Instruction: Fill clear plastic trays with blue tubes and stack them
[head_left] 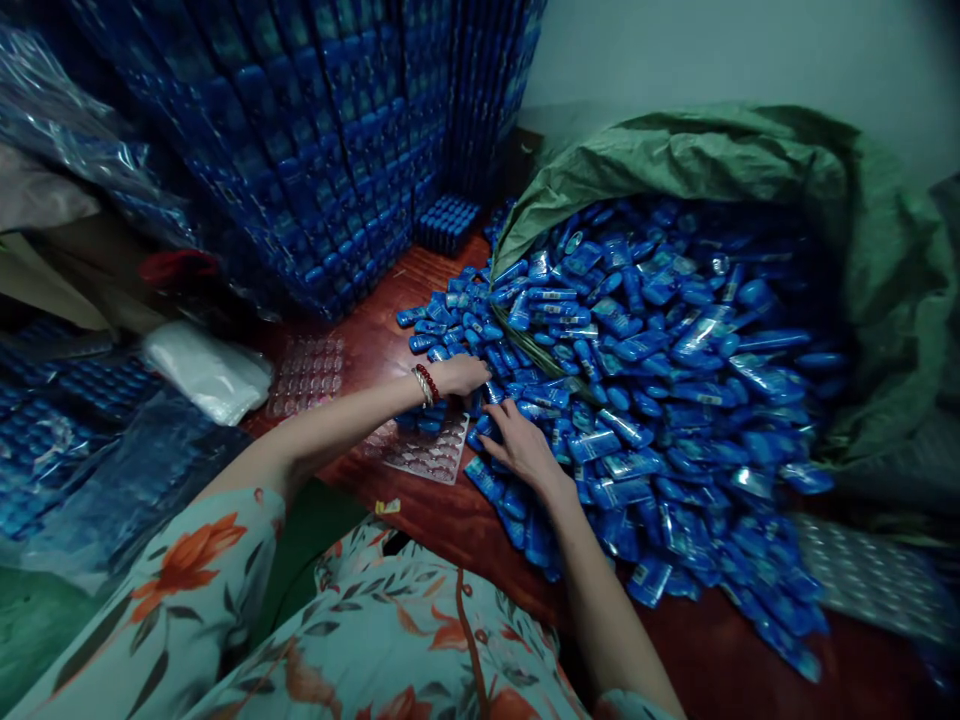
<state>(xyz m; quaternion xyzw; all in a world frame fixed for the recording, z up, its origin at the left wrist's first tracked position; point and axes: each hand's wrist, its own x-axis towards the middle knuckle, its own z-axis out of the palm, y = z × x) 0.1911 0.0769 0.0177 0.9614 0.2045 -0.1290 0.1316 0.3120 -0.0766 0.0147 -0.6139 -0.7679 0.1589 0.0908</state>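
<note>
My left hand (461,375), with a red bead bracelet and pale bangles at the wrist, is closed at the near edge of a pile of small blue bottles (637,350). Its fingertips are on one blue bottle (492,392), which they partly hide. Close by on the right, my right hand (523,447) reaches over the pile, thumb apart from its stretched fingers, with no bottle visibly held. Below my left hand lies a clear moulded tray (435,455), and several blue bottles (420,420) stand on it, partly covered by my forearm.
A large green woven sack (697,150) lies open at the right, bottles spilling from it onto the reddish table (405,285). Tall stacks of blue bottles (322,150) rise behind. Another clear tray (307,375) lies left, beside white plastic film (210,370); more trays (877,575) lie far right.
</note>
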